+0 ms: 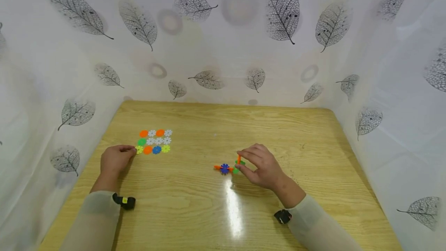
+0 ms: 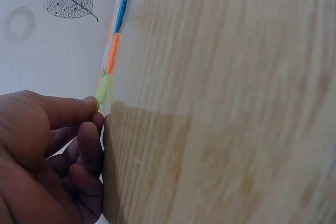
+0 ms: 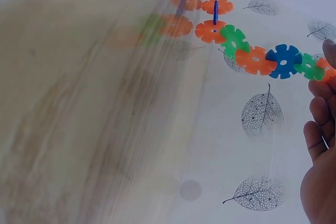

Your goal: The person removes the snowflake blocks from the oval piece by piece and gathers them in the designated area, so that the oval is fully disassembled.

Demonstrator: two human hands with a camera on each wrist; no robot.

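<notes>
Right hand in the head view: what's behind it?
Behind the right hand, wooden table shows around it; green discs peek out by its fingers. Whatever the hand covers cannot be seen.

orange, green and blue discs (image 3: 251,66), white leaf-patterned backdrop (image 1: 223,53), wood-grained table (image 1: 188,212)

This looks like a screened-off tabletop recording booth; the kind of building around it cannot be told. In the head view, pale sheeting (image 1: 216,53) printed with skeleton leaves (image 1: 283,12) walls it from nine o'clock through twelve to three, around a wood-grain table (image 1: 184,212), and black wrist cameras (image 1: 130,203) sit at eight and five o'clock
</notes>
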